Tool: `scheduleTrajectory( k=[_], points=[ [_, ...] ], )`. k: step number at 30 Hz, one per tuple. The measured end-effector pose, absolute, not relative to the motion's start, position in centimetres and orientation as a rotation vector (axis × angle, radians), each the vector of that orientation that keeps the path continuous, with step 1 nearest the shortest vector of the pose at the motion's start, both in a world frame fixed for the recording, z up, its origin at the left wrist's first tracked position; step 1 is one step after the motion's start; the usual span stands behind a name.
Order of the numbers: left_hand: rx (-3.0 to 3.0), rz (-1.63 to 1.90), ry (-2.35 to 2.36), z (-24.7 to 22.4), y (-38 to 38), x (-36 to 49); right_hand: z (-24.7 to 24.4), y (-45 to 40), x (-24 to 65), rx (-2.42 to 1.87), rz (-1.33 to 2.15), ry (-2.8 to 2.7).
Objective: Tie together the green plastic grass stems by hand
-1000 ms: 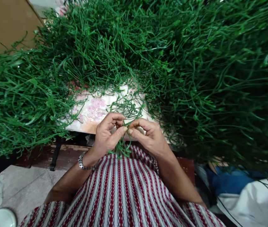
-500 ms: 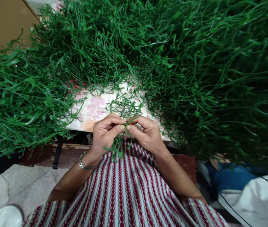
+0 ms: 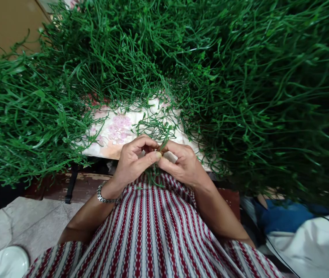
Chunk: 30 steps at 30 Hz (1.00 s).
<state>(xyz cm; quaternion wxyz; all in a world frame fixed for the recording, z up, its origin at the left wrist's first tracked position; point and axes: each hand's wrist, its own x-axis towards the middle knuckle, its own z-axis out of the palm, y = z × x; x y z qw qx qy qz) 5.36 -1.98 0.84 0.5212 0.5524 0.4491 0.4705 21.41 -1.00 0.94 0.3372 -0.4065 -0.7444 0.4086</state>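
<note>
Close together in front of the striped garment, both hands pinch a small bunch of thin green plant stems (image 3: 165, 139). My left hand (image 3: 135, 160) has its thumb and fingertips pressed together at the bunch. Touching it, my right hand (image 3: 183, 162) grips the same stems between thumb and bent forefinger. The upper ends stick up past the fingers, and the lower ends hang below, blurred. Just beyond lies a loose little heap of similar stems (image 3: 154, 127) on a white floral cloth (image 3: 118, 129). The exact pinch point is partly hidden by the fingers.
Large mounds of green stems (image 3: 141, 50) rise at the back, with more at left (image 3: 28, 123) and right (image 3: 263, 116). A reddish-brown wooden edge (image 3: 86, 187) runs below the cloth. A white round dish (image 3: 7, 262) sits at lower left, white fabric (image 3: 312, 243) at lower right.
Both hands have shifted slightly right. The held stems now point more steeply upward, and the hanging ends have swung and blurred.
</note>
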Motion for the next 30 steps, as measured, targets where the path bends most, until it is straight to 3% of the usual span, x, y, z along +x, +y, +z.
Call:
scheduleTrajectory(
  k=[8, 16, 21, 25, 30],
  points=[
    [1.523, 1.175, 1.182, 0.6, -2.0, 5.3, 0.5, -1.1, 20.9, -1.030, 1.191, -1.941],
    [1.036, 1.384, 0.953, 0.5, -1.9, 5.8, -0.1, -1.5, 19.9, -0.994, 1.570, -1.388],
    [0.881, 1.316, 0.801, 1.2, -1.8, 5.8, -0.8, -1.4, 19.6, -0.854, 1.719, -1.123],
    [0.720, 1.251, 0.817, 1.1, -1.6, 5.7, -1.0, -1.5, 19.8, -0.908, 1.624, -1.289],
    [0.684, 1.259, 0.867, 0.9, -1.5, 5.7, -0.1, -1.8, 20.2, -1.027, 1.235, -1.697]
  ],
)
